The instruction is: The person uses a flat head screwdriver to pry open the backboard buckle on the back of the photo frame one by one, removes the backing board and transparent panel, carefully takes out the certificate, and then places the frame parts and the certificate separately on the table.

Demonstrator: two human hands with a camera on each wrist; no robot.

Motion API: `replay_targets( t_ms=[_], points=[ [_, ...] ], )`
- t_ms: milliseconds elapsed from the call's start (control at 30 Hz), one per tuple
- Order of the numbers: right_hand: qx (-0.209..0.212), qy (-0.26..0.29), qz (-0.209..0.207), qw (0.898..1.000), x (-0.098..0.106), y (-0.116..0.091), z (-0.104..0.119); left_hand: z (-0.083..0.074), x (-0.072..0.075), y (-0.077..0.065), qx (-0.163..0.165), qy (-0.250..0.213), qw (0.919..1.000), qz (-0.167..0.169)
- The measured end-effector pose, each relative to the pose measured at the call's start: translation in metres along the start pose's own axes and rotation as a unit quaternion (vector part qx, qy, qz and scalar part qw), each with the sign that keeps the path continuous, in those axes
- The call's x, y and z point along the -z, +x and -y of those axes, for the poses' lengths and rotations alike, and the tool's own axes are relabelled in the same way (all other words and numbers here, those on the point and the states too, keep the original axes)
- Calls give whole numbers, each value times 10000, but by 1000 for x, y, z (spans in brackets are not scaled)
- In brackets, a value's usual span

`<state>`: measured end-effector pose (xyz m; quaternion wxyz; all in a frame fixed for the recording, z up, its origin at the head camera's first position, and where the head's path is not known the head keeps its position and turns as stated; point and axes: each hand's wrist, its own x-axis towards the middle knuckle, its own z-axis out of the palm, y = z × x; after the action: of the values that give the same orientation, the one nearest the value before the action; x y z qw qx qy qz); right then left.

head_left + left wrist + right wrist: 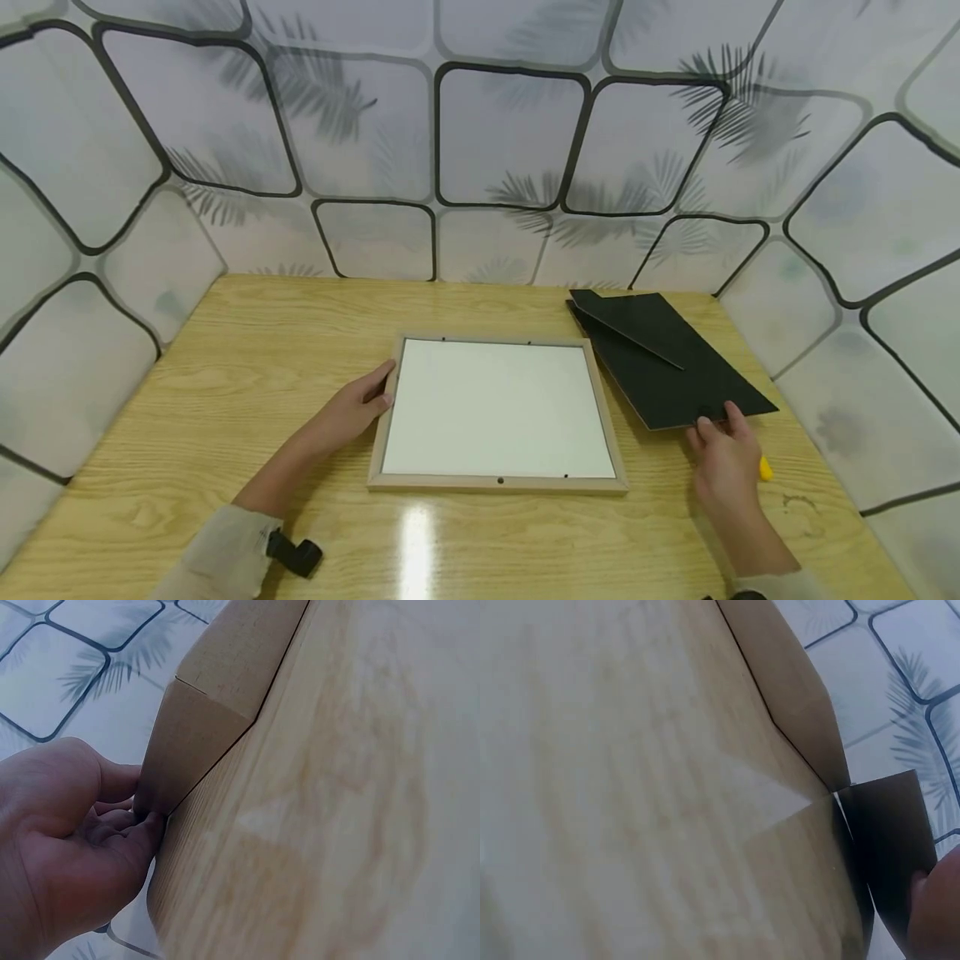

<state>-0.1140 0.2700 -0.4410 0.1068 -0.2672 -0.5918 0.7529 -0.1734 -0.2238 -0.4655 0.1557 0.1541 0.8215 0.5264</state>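
Note:
A light wooden picture frame [498, 482] lies on the table with a white panel [498, 408] inside it. My left hand [348, 417] grips the frame's left side; the left wrist view shows fingers and thumb of that hand [82, 840] against the wooden frame edge [199, 727]. To the right is a black backing board [667, 358] with a stand flap [626, 329] angled across it. The near edge of this board is pinched by my right hand [726, 462]. Only part of the right hand [937, 907] shows in the right wrist view, beside the dark board [892, 840].
Everything lies on a wood-grain table [225, 400]. A small yellow object [765, 468] sits partly hidden behind the right hand. Patterned walls [510, 142] enclose the table's back and both sides.

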Motion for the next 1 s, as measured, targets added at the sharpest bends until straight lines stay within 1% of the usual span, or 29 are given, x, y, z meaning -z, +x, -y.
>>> replay_targets(
  t_ms=[133,233,333,567,733,900,1000],
  points=[
    [-169,-244,147,9994,1,-4,-5,1,-1,2,36,-12,10000,8],
    [-204,-247,53,9995,1,-4,-6,2,-1,3,86,-54,9999,1],
    [-239,-247,78,9994,1,-4,-7,4,-1,4,129,-106,9999,5],
    [-511,-206,577,9968,2,-7,-12,4,2,2,186,-155,9997,2],
    [-679,-289,773,9943,2,-8,-12,2,2,3,187,-150,9997,-8],
    [-658,-300,857,9937,2,-8,-10,2,3,3,165,-159,9997,31],
    [-577,-273,876,9941,0,-9,-8,3,4,2,157,-124,9998,29]
  ],
)
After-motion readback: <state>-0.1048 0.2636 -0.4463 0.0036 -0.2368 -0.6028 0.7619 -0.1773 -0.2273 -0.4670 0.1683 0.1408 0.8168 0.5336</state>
